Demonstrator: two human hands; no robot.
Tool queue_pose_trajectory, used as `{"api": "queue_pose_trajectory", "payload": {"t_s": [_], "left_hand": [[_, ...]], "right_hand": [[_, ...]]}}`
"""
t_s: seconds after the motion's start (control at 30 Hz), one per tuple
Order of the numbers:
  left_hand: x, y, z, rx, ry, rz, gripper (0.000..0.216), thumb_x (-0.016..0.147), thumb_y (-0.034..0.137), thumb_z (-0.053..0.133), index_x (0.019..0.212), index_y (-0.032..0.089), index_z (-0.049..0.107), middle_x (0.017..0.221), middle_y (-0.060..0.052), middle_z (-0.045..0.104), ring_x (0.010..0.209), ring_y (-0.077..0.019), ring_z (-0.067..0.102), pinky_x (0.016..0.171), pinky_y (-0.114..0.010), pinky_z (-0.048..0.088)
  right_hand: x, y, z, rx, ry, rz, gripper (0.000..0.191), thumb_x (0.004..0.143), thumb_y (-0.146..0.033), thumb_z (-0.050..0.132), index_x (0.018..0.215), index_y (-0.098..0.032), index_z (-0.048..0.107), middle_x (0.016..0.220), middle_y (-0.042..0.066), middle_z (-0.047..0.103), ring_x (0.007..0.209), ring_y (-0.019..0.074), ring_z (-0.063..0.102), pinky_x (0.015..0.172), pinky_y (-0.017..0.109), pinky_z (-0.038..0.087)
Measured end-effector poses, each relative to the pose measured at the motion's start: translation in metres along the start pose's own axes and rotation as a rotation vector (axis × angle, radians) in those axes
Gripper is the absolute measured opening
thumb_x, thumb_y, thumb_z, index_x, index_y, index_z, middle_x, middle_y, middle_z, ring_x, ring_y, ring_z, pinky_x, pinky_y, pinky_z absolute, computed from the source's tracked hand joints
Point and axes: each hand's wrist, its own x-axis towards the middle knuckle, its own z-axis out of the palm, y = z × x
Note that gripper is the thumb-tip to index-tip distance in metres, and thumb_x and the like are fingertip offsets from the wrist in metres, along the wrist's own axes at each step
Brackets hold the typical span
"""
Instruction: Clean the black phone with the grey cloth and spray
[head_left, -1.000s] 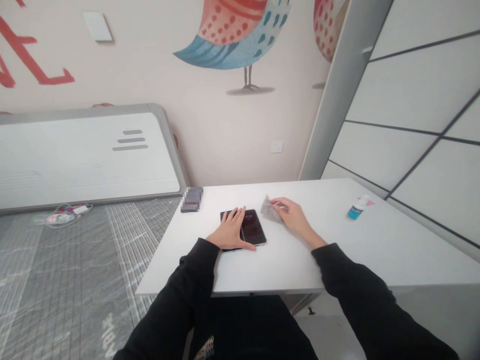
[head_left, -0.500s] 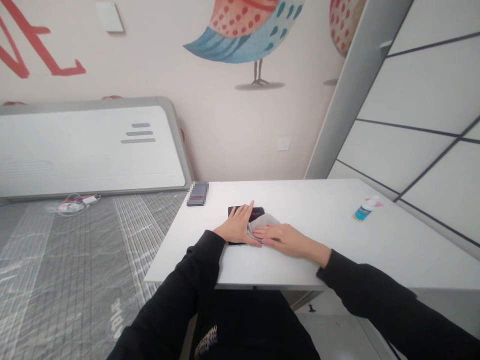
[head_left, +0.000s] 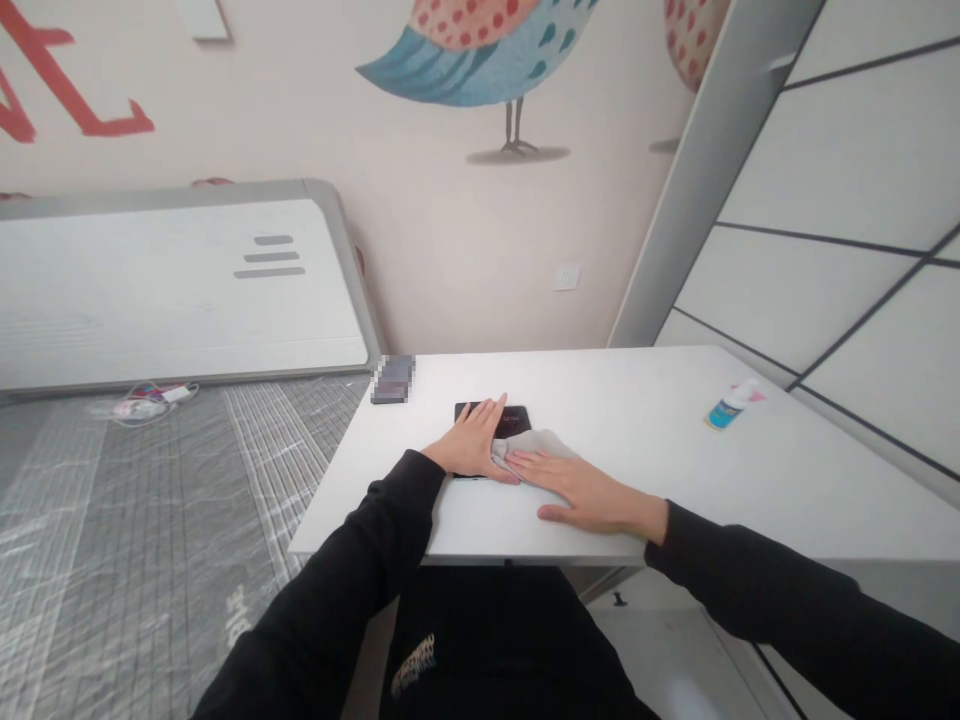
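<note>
Both hands are on the phone (head_left: 504, 417) near the table's (head_left: 675, 450) front edge; left hand (head_left: 472, 445) pins it, fingers flat and together; right hand (head_left: 581, 487) presses a grey cloth (head_left: 536, 445) over it, fingers spread; looks like mid-wipe, so steady, even strokes next.

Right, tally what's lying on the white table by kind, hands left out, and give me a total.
Dark phones under the left hand: 1
Grey cloths under the right hand: 1
Small white bottles with a blue label: 1
Dark, blurred flat things at the far left corner: 1
Total: 4
</note>
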Motion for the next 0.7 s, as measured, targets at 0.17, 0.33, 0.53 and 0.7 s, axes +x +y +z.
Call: {"api": "queue_pose_trajectory", "payload": {"t_s": [0.17,0.33,0.53,0.7], "left_hand": [[-0.001,0.001,0.0,-0.002,-0.02,0.022,0.14,0.065,0.082,0.067,0.161,0.012,-0.006,0.168,-0.025,0.009,0.156,-0.0415,0.007,0.124,-0.058,0.007],[-0.001,-0.005,0.002,-0.02,0.001,0.034,0.139,0.064,0.08,0.07,0.161,0.011,-0.001,0.168,-0.025,0.01,0.156,-0.0421,0.009,0.125,-0.059,0.009],[-0.001,-0.006,0.0,-0.013,0.003,0.041,0.138,0.066,0.078,0.07,0.161,0.014,-0.007,0.168,-0.024,0.01,0.156,-0.0411,0.009,0.124,-0.059,0.007],[-0.003,0.0,0.001,0.0,0.011,0.044,0.139,0.066,0.079,0.07,0.161,0.012,-0.005,0.168,-0.025,0.012,0.156,-0.0415,0.009,0.124,-0.06,0.007]], "right_hand": [[0.016,0.032,-0.015,-0.036,0.027,0.064,0.056,0.105,-0.053,0.036,0.157,-0.032,0.034,0.161,0.0,0.039,0.152,0.0215,0.031,0.129,0.047,0.016],[0.058,0.049,-0.014,-0.047,0.128,0.136,0.065,0.103,-0.059,0.038,0.158,-0.026,0.031,0.165,0.008,0.03,0.153,0.0282,0.027,0.127,0.058,0.016],[0.016,0.006,0.008,-0.013,0.048,-0.03,0.076,0.098,-0.061,0.049,0.16,-0.025,0.025,0.165,0.006,0.029,0.154,0.027,0.026,0.129,0.047,0.017],[0.006,0.02,-0.012,0.0,-0.014,-0.024,0.06,0.104,-0.053,0.043,0.158,-0.032,0.03,0.162,0.0,0.038,0.152,0.022,0.032,0.129,0.045,0.016]]}}
